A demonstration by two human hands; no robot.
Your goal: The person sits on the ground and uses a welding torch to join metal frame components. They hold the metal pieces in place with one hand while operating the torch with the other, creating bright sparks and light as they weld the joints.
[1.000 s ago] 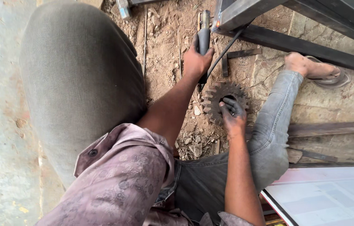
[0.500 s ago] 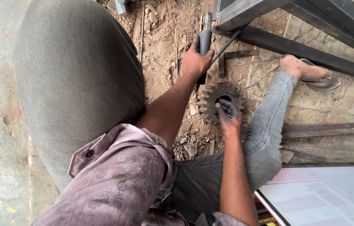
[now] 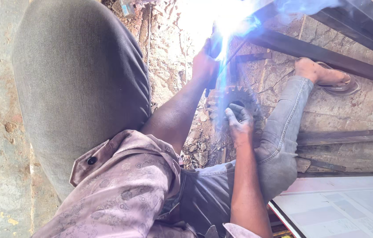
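Two hands are busy: the left hand [image 3: 204,66] grips a welding holder, where a blue-white arc [image 3: 226,26] now flares that was dark a moment ago; the right hand [image 3: 239,123] clasps the toothed gear [image 3: 250,99] on the dirt ground [image 3: 168,66], so welding has begun.

A rough outdoor metal workshop: bare dirt and rubble ground [image 3: 168,66], dark steel bars [image 3: 327,55] lying toward two o'clock, a bright welding flash [image 3: 226,22] at twelve, a toothed gear [image 3: 239,99].
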